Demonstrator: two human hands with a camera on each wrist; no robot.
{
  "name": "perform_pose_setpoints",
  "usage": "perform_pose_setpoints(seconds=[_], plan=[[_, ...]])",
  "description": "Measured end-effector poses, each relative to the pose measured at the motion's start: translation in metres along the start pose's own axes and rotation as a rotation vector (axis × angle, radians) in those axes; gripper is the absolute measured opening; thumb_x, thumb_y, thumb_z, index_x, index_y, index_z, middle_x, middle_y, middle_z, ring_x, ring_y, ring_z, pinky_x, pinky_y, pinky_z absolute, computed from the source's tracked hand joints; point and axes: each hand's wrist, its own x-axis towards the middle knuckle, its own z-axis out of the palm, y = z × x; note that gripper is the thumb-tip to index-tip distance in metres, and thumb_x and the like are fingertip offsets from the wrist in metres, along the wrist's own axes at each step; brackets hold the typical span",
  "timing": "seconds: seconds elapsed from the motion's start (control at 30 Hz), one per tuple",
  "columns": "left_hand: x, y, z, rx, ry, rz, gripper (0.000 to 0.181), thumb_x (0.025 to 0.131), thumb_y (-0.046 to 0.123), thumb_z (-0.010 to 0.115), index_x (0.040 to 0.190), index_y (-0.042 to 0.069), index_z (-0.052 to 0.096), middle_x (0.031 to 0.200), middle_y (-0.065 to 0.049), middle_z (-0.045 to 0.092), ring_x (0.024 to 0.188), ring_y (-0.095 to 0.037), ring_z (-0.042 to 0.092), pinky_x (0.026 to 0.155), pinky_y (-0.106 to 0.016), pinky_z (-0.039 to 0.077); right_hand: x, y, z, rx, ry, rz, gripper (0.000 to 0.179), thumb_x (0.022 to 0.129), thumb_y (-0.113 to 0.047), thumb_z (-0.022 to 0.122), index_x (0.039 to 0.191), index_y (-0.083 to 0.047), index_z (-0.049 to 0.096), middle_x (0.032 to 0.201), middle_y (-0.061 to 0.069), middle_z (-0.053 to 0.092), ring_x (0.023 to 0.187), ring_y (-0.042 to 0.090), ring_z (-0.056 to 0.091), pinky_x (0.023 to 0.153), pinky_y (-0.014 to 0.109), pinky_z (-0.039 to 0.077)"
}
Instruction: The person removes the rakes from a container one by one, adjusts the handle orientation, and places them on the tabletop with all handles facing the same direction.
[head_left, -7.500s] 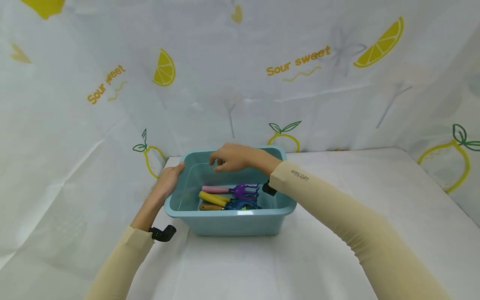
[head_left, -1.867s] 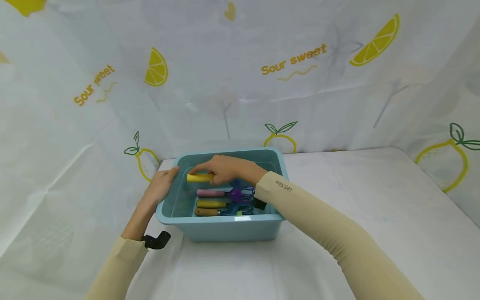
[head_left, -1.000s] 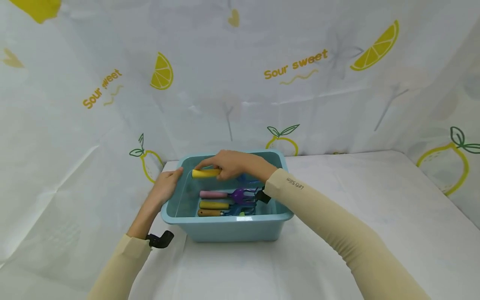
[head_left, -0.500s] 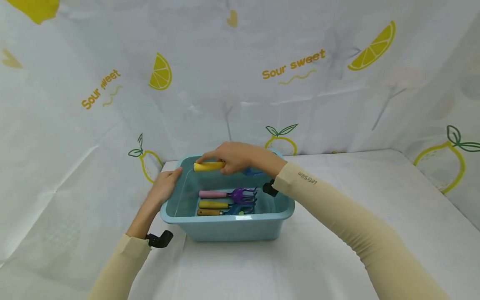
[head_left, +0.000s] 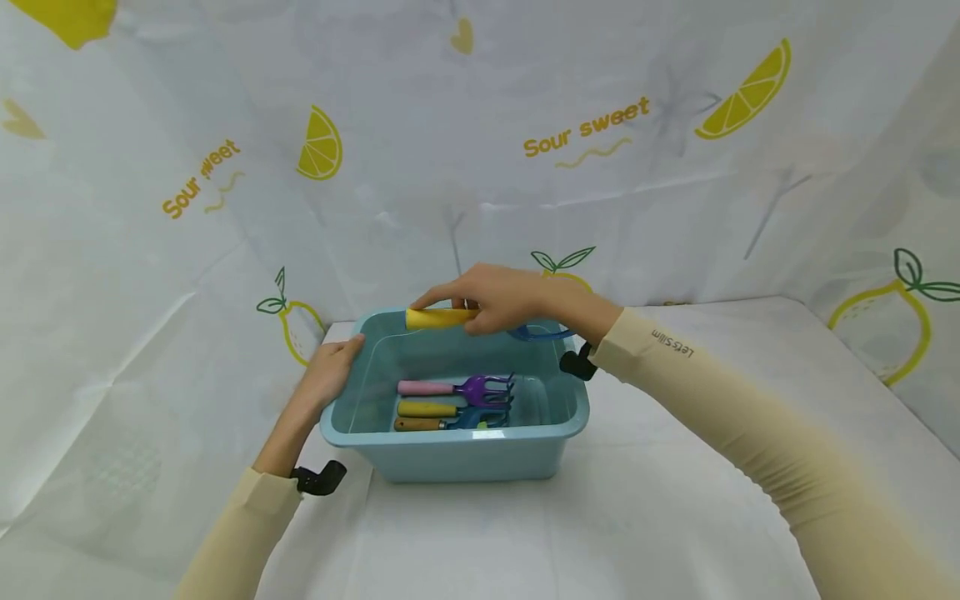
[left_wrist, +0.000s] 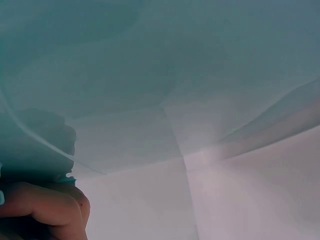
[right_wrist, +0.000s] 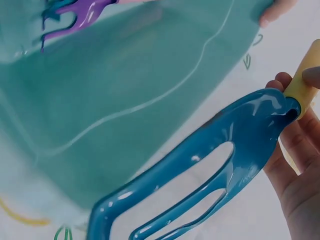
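My right hand (head_left: 501, 297) grips the yellow handle of a blue-headed hand rake (head_left: 437, 318) above the far side of a light blue plastic basin (head_left: 465, 457). Its blue pronged head (right_wrist: 252, 127) fills much of the right wrist view, tines over the basin's outer side. At the left rim my left hand (head_left: 330, 369) holds the basin, with fingers (left_wrist: 55, 205) curled beneath the edge. Inside the basin lie a purple hand rake with a pink handle (head_left: 425, 388), a blue one with a yellow handle (head_left: 426, 409), and a wooden-handled tool (head_left: 417, 425) partly hidden by the front rim.
The basin stands on a white-covered table (head_left: 675, 467). A white cloth backdrop (head_left: 420, 225) printed with lemons rises behind and at the sides. Both wrists carry a small black camera (head_left: 321, 478).
Over the last two seconds my right hand has lifted the yellow-handled hand rake from low in the basin up and rightward towards the far rim. The left hand stays on the rim.
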Motion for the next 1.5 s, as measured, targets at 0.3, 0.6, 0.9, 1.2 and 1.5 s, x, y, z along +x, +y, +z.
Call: perform_pose_setpoints(seconds=[0.3, 0.6, 0.9, 1.2, 1.5], plan=[[-0.001, 0.0, -0.001, 0.008, -0.001, -0.006, 0.062, 0.111, 0.049, 0.034, 0.099, -0.004, 0.065, 0.068, 0.001, 0.054, 0.064, -0.013, 0.058, 0.057, -0.028, 0.05, -0.029, 0.015, -0.015, 0.011, 0.027, 0.055, 0.066, 0.091, -0.009, 0.059, 0.151, -0.036, 0.05, 0.104, -0.002, 0.07, 0.09, 0.015, 0.062, 0.078, 0.034, 0.053], [-0.001, 0.002, -0.001, -0.001, -0.011, 0.0, 0.061, 0.111, 0.049, 0.035, 0.096, -0.003, 0.064, 0.067, 0.001, 0.053, 0.064, -0.012, 0.058, 0.057, -0.028, 0.051, -0.057, 0.034, -0.022, -0.008, 0.023, 0.135, 0.065, 0.093, -0.008, 0.059, 0.152, -0.033, 0.05, 0.113, 0.002, 0.071, 0.094, 0.016, 0.064, 0.084, 0.037, 0.055], [-0.001, 0.002, 0.0, -0.007, -0.007, -0.009, 0.061, 0.111, 0.049, 0.035, 0.097, -0.003, 0.064, 0.068, 0.001, 0.056, 0.062, -0.012, 0.059, 0.057, -0.028, 0.051, -0.079, 0.048, -0.022, -0.057, 0.039, 0.21, 0.061, 0.093, -0.008, 0.062, 0.148, -0.033, 0.054, 0.117, 0.002, 0.071, 0.097, 0.018, 0.066, 0.085, 0.037, 0.058], [-0.001, 0.001, 0.0, 0.013, -0.016, 0.001, 0.065, 0.111, 0.049, 0.033, 0.113, -0.006, 0.068, 0.079, -0.006, 0.065, 0.066, -0.013, 0.063, 0.059, -0.028, 0.054, -0.096, 0.055, -0.02, -0.083, 0.068, 0.255, 0.061, 0.092, -0.006, 0.064, 0.147, -0.031, 0.057, 0.119, 0.002, 0.069, 0.096, 0.02, 0.065, 0.084, 0.038, 0.058], [-0.002, 0.002, -0.001, 0.004, -0.007, 0.008, 0.066, 0.111, 0.05, 0.035, 0.112, -0.007, 0.068, 0.08, -0.008, 0.066, 0.066, -0.011, 0.062, 0.058, -0.028, 0.052, -0.108, 0.063, -0.021, -0.112, 0.068, 0.3, 0.063, 0.091, 0.0, 0.064, 0.147, -0.029, 0.057, 0.122, 0.006, 0.07, 0.098, 0.023, 0.064, 0.086, 0.041, 0.059]])
